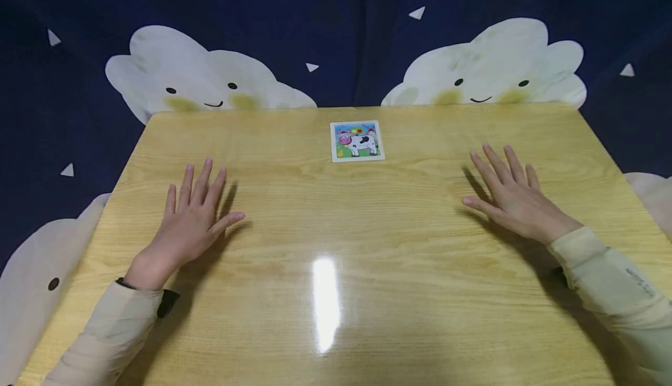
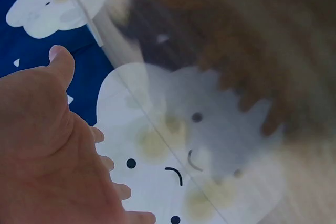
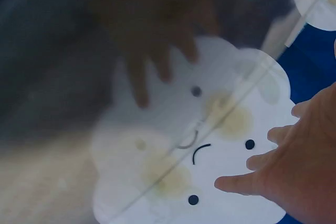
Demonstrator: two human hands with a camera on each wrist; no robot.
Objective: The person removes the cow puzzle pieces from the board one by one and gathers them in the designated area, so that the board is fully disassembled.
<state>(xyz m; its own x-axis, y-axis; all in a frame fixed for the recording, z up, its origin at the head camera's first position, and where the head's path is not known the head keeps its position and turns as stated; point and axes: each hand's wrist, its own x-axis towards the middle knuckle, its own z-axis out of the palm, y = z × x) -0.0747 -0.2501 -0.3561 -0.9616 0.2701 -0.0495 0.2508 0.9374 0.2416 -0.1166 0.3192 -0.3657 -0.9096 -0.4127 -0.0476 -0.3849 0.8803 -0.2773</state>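
Observation:
A square picture tile (image 1: 357, 141) with a white border and a cartoon cow lies flat near the far edge of the wooden table (image 1: 399, 292). Over the table's left side my left hand (image 1: 191, 223) is spread, palm down, casting a shadow beside it. On the opposite side my right hand (image 1: 514, 199) has its fingers fanned out too, well apart from the tile. Neither hand holds anything. In the left wrist view the left hand (image 2: 52, 145) shows its palm; the right wrist view has the right hand (image 3: 294, 166) with fingers extended.
Behind the table hangs a dark blue cloth (image 1: 341, 30) printed with smiling white clouds (image 1: 205, 77) and small triangles. A bright light reflection (image 1: 325, 304) falls on the glossy tabletop. Beige sleeves (image 1: 609, 275) cover both forearms.

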